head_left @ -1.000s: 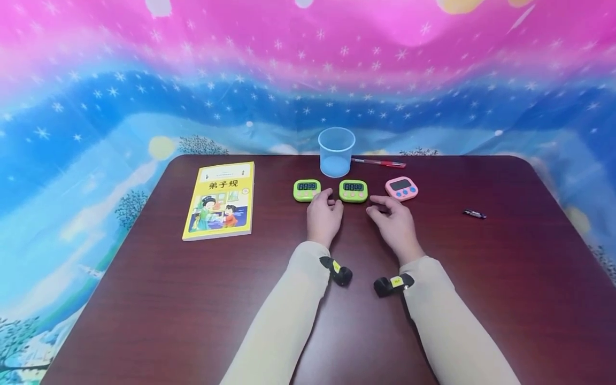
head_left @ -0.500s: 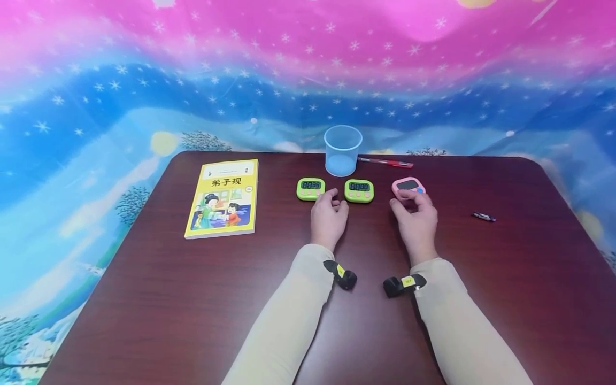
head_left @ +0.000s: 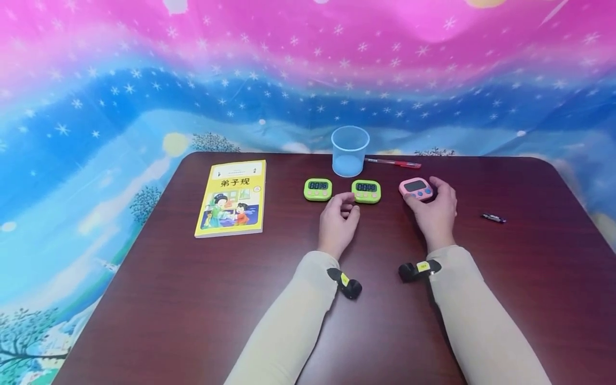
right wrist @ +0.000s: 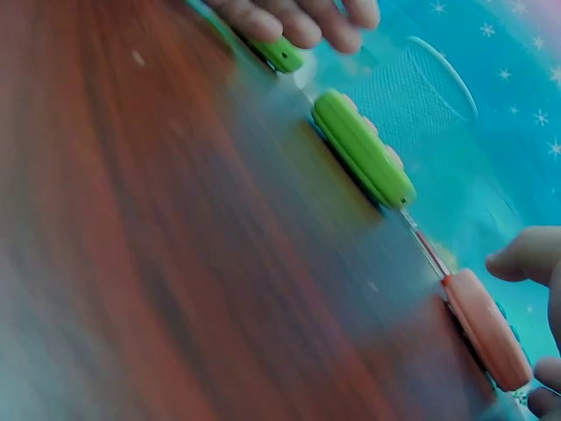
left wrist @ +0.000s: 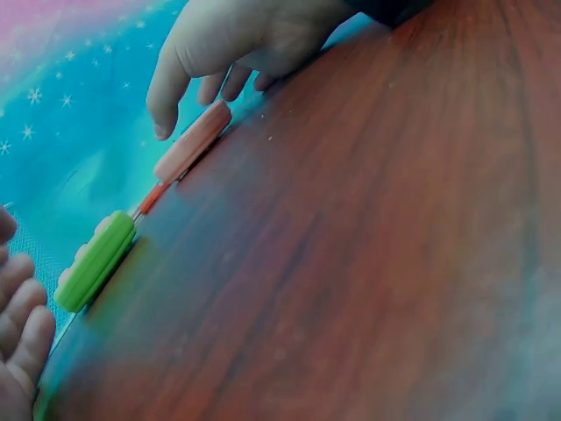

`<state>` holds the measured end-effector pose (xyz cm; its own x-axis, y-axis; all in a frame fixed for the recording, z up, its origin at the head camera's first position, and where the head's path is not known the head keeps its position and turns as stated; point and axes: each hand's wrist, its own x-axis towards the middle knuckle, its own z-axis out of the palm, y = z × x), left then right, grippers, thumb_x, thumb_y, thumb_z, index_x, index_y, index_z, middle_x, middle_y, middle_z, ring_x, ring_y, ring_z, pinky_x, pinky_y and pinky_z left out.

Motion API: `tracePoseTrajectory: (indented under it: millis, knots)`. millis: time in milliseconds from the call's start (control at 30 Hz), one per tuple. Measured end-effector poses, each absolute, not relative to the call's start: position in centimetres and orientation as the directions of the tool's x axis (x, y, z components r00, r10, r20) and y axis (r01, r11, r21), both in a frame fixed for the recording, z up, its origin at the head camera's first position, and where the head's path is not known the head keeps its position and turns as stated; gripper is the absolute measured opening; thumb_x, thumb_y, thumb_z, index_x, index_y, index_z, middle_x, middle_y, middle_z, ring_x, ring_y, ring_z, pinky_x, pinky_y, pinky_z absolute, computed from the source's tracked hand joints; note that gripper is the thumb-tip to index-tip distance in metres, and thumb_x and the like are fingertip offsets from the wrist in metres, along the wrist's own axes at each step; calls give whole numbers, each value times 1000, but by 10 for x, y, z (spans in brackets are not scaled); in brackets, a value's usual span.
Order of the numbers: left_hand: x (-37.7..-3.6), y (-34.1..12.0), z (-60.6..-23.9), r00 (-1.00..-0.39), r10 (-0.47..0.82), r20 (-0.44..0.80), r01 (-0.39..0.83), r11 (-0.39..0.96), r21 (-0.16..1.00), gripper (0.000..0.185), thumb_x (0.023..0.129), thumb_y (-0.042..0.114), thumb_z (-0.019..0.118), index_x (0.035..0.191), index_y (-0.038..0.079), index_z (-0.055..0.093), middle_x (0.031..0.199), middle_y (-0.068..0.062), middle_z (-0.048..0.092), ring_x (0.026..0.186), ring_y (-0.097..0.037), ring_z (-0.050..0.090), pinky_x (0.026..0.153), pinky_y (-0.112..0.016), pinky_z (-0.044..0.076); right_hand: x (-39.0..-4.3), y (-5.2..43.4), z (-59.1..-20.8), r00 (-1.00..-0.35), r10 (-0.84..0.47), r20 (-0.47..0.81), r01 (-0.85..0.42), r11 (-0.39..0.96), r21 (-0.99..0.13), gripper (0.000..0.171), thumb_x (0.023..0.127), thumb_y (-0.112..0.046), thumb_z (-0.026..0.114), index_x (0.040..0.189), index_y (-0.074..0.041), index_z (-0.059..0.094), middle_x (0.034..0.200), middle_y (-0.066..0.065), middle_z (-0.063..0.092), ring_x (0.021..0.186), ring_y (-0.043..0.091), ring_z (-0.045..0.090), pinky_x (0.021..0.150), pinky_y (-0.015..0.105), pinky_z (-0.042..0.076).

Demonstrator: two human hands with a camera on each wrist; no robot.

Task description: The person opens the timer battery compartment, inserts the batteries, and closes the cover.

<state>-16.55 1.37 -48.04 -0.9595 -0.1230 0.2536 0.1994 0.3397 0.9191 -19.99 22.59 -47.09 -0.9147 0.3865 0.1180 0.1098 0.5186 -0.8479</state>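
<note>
Three small kitchen timers lie in a row toward the far side of the table: a left green one, a middle green one and a pink one with blue buttons. My left hand is loosely bent between the two green timers, its fingertips overlapping the lower left corner of the middle one. Around the pink timer spreads my right hand, thumb at its lower left and fingers along its right side. In the right wrist view that thumb stands a little apart from the pink casing.
A clear blue plastic cup stands behind the middle timer, with a red pen lying beside it. To the left lies a yellow book. A small dark object lies on the table at right. A patterned cloth hangs behind.
My right hand has moved right from beside the middle green timer to around the pink timer. My left hand has shifted slightly right, off the left green timer. The view has turned slightly left.
</note>
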Motion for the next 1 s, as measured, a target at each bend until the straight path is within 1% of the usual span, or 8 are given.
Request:
tracePoseTrajectory:
  millis: [167, 267, 367, 533, 600, 700, 800, 1000]
  knots:
    - [-166, 31, -481, -934, -77, 348, 324, 225, 919, 28, 93, 4, 65, 121, 5, 66, 116, -4, 68, 100, -12, 67, 87, -20, 56, -205, 242, -471, -944, 322, 64, 119, 517, -847, 68, 94, -24, 65, 153, -5, 36, 153, 17, 42, 141, 31, 38, 119, 45, 30]
    - [-167, 51, -479, -914, -61, 401, 385, 177, 906, 30, 92, 2, 65, 122, 3, 66, 118, -8, 67, 106, -18, 67, 92, -24, 56, -207, 253, -470, -956, 293, 25, 137, 517, -845, 66, 97, -23, 60, 155, -4, 34, 154, 18, 41, 143, 32, 37, 119, 47, 30]
    - [-167, 71, -478, -912, -42, 409, 398, 163, 903, 34, 92, 1, 66, 126, 4, 64, 121, -10, 66, 113, -17, 65, 96, -26, 54, -209, 261, -469, -965, 260, 17, 127, 527, -840, 65, 97, -23, 60, 153, -3, 36, 151, 21, 44, 140, 34, 40, 116, 50, 33]
    - [-170, 98, -479, -918, 19, 397, 395, 158, 905, 46, 92, 3, 67, 137, 4, 57, 132, -12, 62, 122, -12, 60, 101, -21, 49, -214, 272, -468, -980, 197, 22, 89, 535, -840, 55, 99, -16, 55, 150, -1, 42, 147, 20, 50, 136, 35, 45, 114, 51, 37]
    - [-173, 105, -478, -931, 47, 361, 363, 194, 911, 54, 93, 8, 68, 144, 5, 51, 141, -9, 57, 129, -10, 54, 104, -20, 46, -215, 276, -466, -985, 170, 10, 83, 530, -844, 52, 100, -11, 52, 150, -2, 43, 147, 19, 51, 136, 33, 46, 114, 51, 37]
    - [-179, 111, -476, -958, 88, 273, 286, 315, 905, 66, 94, 18, 68, 153, 9, 40, 155, -2, 44, 141, -9, 41, 112, -22, 37, -216, 283, -463, -993, 118, -4, 66, 530, -846, 51, 99, -4, 51, 149, -3, 45, 146, 19, 52, 135, 33, 46, 113, 52, 38]
    - [-186, 114, -474, -974, 117, 192, 224, 439, 870, 73, 94, 25, 68, 156, 8, 33, 161, -1, 34, 147, -12, 32, 117, -24, 31, -218, 285, -462, -997, 71, -12, 49, 550, -834, 50, 99, -4, 53, 149, -3, 46, 142, 21, 54, 131, 34, 49, 110, 52, 40]
    - [-197, 118, -470, -982, 153, 114, 183, 572, 799, 67, 96, 25, 66, 154, 5, 38, 157, -5, 41, 144, -14, 37, 116, -24, 32, -216, 286, -462, -998, 55, -11, 40, 581, -813, 50, 98, -8, 57, 147, -2, 48, 134, 23, 58, 122, 36, 53, 106, 53, 43]
